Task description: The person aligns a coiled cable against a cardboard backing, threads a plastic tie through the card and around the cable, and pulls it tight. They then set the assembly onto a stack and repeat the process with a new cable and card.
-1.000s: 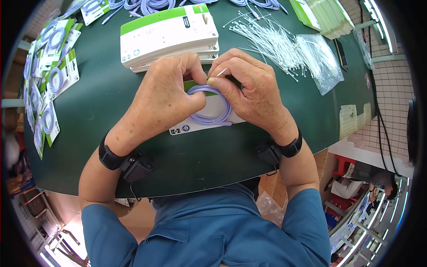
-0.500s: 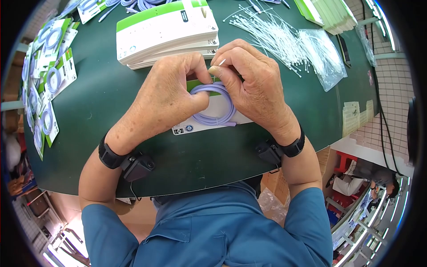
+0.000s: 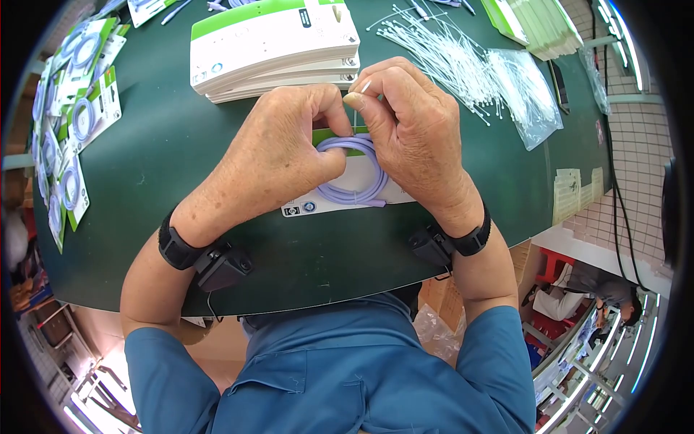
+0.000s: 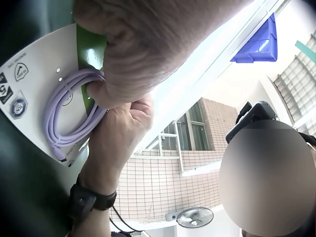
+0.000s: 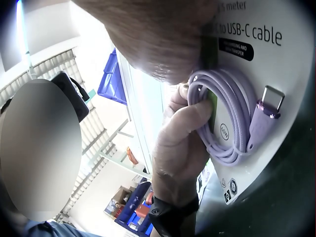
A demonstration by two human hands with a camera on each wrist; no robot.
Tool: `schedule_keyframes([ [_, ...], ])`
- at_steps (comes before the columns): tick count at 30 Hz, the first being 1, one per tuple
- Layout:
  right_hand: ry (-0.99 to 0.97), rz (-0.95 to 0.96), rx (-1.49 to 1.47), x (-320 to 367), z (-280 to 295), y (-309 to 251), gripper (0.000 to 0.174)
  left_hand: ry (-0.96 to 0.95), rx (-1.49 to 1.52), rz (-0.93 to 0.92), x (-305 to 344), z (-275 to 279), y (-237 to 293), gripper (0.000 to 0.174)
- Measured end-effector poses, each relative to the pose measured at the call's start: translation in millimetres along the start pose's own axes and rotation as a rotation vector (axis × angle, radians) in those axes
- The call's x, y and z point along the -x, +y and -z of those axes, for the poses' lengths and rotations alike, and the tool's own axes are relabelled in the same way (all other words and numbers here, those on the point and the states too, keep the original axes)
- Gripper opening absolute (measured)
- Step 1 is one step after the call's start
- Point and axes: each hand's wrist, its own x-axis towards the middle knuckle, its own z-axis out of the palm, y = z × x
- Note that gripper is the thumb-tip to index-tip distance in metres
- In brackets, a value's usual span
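Observation:
A coiled lilac USB-C cable (image 3: 348, 196) lies on a white and green retail card (image 3: 359, 173) on the table. My left hand (image 3: 278, 148) pinches the upper left of the coil, its thumb inside the ring and its forefinger at the top edge. Between thumb and forefinger, my right hand (image 3: 419, 123) pinches a thin white cable tie (image 3: 355, 121) that rises from the top of the coil. The tie's tip sticks out above the right thumb. In the right wrist view, the cable's metal plug (image 5: 272, 98) rests against the card.
Beyond the hands stands a stack of cards (image 3: 271, 43). Loose white cable ties (image 3: 441, 61) and a clear bag of ties (image 3: 524, 98) lie at the back right, near more cards (image 3: 538, 25). Finished cards with lilac coils (image 3: 83, 119) pile up along the left edge.
My right hand has moved up and slightly right, so more of the cable tie shows between it and the coil. The left hand keeps its pinch on the coil.

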Motion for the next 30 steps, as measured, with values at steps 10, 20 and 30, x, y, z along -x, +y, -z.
schedule_keyframes([
  [10, 0.024, -0.046, 0.019, 2.1, -3.8, 0.7, 0.015, -0.013, 0.019, 0.021, 1.9, -2.7, -0.8, 0.013],
  [20, 0.012, -0.101, 0.010, 2.3, -3.4, 0.0, 0.015, -0.012, 0.022, 0.027, 1.8, -3.3, -0.6, 0.011],
  [30, -0.047, -0.191, -0.274, -0.8, 5.2, -2.2, 0.008, -0.029, 0.075, 0.095, 0.3, 2.4, -1.5, 0.014],
])
